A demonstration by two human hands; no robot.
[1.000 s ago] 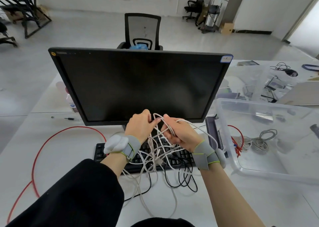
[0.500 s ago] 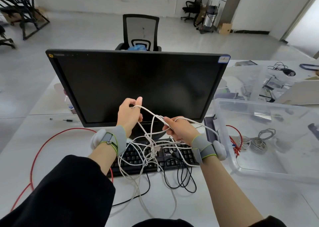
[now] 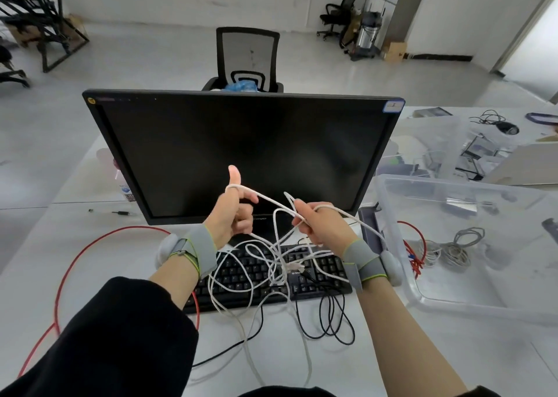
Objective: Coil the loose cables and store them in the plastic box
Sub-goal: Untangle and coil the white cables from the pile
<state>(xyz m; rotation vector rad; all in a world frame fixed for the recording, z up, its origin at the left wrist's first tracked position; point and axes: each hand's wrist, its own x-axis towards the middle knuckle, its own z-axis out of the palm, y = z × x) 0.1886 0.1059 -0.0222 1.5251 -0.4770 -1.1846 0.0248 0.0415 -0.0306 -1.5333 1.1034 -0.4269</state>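
An office: a wide black flat monitor [image 3: 244, 155] and black keyboard [image 3: 271, 275] on a white desk [image 3: 39, 245], black mesh swivel chairs [image 3: 247, 58], and a grey metal cabinet [image 3: 392, 6] against the far wall.

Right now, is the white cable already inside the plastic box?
No, the white cable is strung between both hands above the keyboard, outside the plastic box.

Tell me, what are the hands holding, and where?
Both hold the white cable. The left hand has a loop hooked over its raised thumb; the right hand grips a few strands mid-length, not the plug.
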